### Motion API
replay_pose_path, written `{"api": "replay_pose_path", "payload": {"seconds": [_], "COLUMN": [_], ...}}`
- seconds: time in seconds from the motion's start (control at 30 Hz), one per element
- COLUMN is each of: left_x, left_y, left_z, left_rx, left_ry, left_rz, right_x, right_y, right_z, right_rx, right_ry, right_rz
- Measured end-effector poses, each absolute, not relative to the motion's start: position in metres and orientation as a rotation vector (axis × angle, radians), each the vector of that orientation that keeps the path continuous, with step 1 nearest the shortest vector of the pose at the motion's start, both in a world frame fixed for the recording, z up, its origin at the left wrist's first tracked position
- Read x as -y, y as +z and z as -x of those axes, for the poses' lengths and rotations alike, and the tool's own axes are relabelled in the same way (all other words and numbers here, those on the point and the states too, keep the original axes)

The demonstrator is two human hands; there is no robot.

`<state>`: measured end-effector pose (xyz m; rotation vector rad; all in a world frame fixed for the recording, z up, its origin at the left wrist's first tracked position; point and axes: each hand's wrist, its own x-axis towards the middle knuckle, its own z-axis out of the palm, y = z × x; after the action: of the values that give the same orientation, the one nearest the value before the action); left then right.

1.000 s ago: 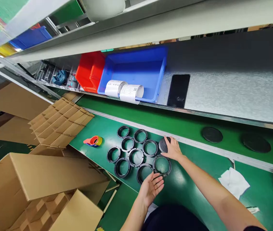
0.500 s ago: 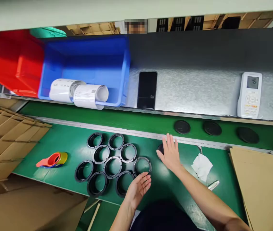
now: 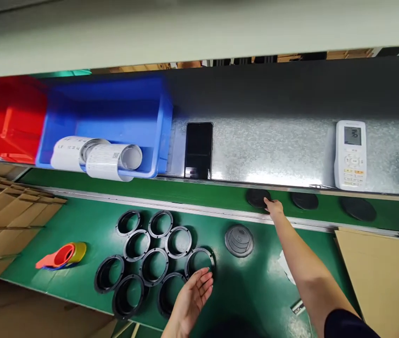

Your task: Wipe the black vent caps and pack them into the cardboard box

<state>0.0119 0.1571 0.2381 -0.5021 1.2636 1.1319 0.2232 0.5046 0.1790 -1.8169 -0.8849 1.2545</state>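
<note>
Fingers of the right hand (image 3: 274, 207) bent at the edge of a black disc (image 3: 255, 197) on the green strip (image 3: 192, 199); contact apparent, firm grip cannot be told. Left hand (image 3: 194, 293) open, holding nothing, fingers slightly curled beside nine black rings (image 3: 143, 268) on the green table (image 3: 255, 286). Louvred round piece (image 3: 239, 241) lies between hands. Beyond, on the shelf (image 3: 273, 155): phone (image 3: 198, 150), blue bin (image 3: 164, 129), white remote (image 3: 350, 155).

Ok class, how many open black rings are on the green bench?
9: two black rings in the back row, two in the next, three in the third, two in front. None looks fully hidden.
</note>
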Motion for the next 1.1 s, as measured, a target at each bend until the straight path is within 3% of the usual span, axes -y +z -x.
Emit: {"api": "replay_pose_path", "payload": {"seconds": [0.3, 0.43, 0.5, 0.67, 0.8, 1.1], "left_x": [-0.204, -0.2, -0.188, -0.156, -0.14, -0.104], "left_y": [0.268, 0.294, 0.305, 0.319, 0.323, 0.323], "left_z": [-0.04, -0.046, -0.048, -0.055, -0.063, -0.071], "left_rx": [-0.722, -0.492, -0.486, -0.479, -0.436, -0.391], "left_ry": [1.512, 1.483, 1.474, 1.468, 1.554, 1.532], "left_rz": [0.119, 0.059, 0.062, 0.115, 0.133, 0.198], "right_x": [-0.285, -0.22, -0.219, -0.238, -0.221, -0.191], "right_y": [0.254, 0.28, 0.286, 0.311, 0.327, 0.321], "right_z": [-0.183, -0.19, -0.2, -0.223, -0.221, -0.211], "right_rx": [0.781, 1.064, 1.383, 1.885, 2.079, 2.361], "right_ry": [2.229, 2.346, 2.154, 1.187, 1.024, 0.762], "right_rz": [1.038, 1.011, 1.091, 0.932, 0.66, 0.638]}}
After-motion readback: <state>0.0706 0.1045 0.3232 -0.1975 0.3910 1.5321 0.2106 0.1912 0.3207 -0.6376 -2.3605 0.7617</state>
